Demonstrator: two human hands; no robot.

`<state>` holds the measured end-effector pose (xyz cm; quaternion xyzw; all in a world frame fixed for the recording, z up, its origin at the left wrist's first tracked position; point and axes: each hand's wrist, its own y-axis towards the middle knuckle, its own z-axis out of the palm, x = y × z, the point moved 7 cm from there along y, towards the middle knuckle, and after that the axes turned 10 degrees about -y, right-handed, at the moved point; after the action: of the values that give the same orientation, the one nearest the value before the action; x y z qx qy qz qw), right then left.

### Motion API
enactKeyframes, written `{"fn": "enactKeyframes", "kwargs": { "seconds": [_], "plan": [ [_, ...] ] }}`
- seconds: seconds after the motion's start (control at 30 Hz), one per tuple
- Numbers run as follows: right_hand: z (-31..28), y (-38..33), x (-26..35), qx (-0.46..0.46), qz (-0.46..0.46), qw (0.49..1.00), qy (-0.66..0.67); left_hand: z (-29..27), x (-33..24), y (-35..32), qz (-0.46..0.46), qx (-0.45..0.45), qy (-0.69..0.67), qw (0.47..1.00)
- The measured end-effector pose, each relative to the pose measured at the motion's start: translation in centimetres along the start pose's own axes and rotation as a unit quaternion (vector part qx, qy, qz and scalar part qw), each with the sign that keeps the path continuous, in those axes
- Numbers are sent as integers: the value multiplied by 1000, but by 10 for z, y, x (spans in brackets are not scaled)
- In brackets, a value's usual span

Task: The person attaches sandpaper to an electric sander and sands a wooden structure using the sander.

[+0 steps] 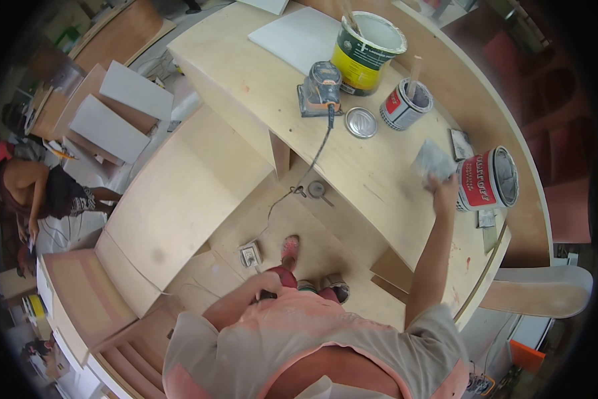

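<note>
Dusty peach-and-grey shirt of mine fills the bottom of the view. Right hand is out over the tabletop, fingers closed on a pale grey flat piece; it's blurry, so no clue what it's made of. Just beside that is an open can with a red label. Left hand is down by my waist, can't tell if it's gripping anything. Farther along sit a corded sander, a round metal lid, a smaller can with a stick in it, and a green-and-yellow bucket.
</note>
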<state>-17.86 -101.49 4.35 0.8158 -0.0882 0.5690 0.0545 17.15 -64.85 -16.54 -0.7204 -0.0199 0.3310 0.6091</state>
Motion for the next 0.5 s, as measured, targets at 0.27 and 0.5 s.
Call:
{"fn": "enactKeyframes", "kwargs": {
  "seconds": [0.27,0.5],
  "plan": [
    [-31,-215,-40,120,115,950,264,-96,-100,-125,336,-249,-716,560],
    [-51,-298,7,135,63,952,267,-59,-235,-147,503,-94,-706,489]
  ]
}}
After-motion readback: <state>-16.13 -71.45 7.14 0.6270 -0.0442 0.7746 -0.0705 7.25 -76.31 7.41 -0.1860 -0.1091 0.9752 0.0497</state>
